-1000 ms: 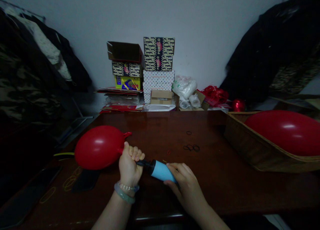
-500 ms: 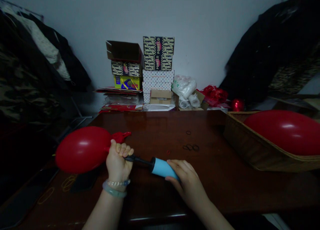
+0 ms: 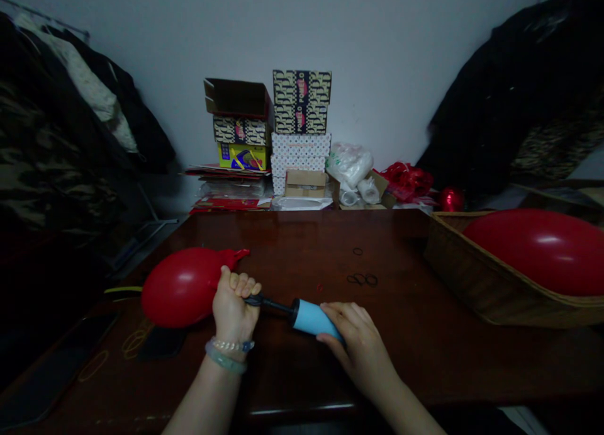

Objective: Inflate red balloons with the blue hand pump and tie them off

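Observation:
My left hand (image 3: 237,306) is closed in a fist at the near side of a red balloon (image 3: 178,289). The black end of a light blue balloon pump (image 3: 312,318) also goes into this fist; the joint between balloon and pump is hidden by the fingers. The balloon bulges to the left of the fist, with a small red tip pointing right above my knuckles. My right hand (image 3: 361,340) is wrapped round the pump's blue barrel, thumb below and fingers on top. A short black shaft shows between the two hands.
Black bands (image 3: 362,279) lie beyond the pump. At the right stands a wicker basket (image 3: 453,284) holding another large red balloon (image 3: 538,249). Yellow rubber bands (image 3: 134,344) and a dark phone-like slab (image 3: 56,366) lie at the left. Stacked boxes (image 3: 301,148) stand against the wall.
The balloon at my left hand looks smaller, and its left end has drawn in to the right. A yellow strip behind it now shows. Both hands appear slightly further right.

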Available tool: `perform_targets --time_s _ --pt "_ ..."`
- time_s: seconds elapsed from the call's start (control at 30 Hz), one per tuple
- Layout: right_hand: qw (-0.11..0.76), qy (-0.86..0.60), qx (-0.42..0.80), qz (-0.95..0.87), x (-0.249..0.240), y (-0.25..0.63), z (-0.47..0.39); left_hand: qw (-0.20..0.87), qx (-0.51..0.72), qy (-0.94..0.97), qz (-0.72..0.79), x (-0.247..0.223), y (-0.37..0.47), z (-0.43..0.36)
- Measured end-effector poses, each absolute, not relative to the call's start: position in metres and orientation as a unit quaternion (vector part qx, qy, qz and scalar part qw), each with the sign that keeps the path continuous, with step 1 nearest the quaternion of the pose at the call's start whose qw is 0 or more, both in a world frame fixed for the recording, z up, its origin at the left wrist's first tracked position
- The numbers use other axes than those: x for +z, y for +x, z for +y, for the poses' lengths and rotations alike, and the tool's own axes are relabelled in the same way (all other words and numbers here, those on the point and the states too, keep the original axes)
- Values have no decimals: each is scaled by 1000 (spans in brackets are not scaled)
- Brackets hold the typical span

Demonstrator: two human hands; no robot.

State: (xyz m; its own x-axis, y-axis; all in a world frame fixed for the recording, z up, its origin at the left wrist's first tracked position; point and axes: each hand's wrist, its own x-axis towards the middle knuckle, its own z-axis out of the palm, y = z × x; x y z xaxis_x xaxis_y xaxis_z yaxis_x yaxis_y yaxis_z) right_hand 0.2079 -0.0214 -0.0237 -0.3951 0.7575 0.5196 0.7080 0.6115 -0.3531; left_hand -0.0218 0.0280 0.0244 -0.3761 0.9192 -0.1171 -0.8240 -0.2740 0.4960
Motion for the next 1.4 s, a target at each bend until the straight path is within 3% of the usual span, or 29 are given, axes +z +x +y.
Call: perform_targets --time_s 0.53,0.97,1.4 --pt "338 -446 66 -826 -25 194 -25 547 780 149 263 22 8 20" --pt "341 -420 70 -838 -21 209 -17 498 820 123 254 35 -45 29" --pt "345 -441 55 -827 -24 196 -26 542 794 109 252 23 -9 25"
